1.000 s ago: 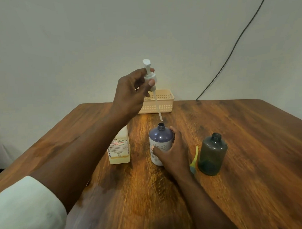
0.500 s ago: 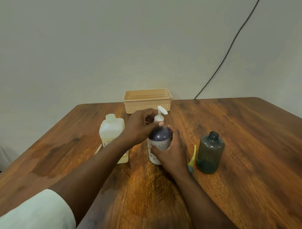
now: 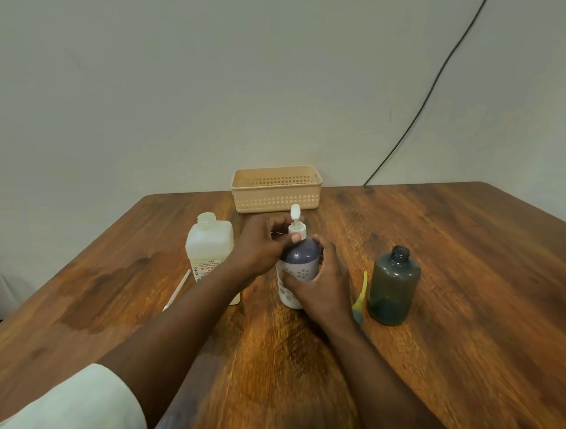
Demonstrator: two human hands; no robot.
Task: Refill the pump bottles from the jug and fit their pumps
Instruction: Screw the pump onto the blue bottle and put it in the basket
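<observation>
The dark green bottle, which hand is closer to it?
Right. The right hand grips the purple bottle beside the dark green bottle; the left hand is farther, at the pump.

Jug left, basket behind, open bottle right.

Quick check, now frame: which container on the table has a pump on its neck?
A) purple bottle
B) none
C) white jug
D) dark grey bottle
A: the white pump sits on the neck of the purple bottle, gripped at its collar by the left hand while the right hand steadies the body; the dark grey bottle has a bare open neck.
</observation>
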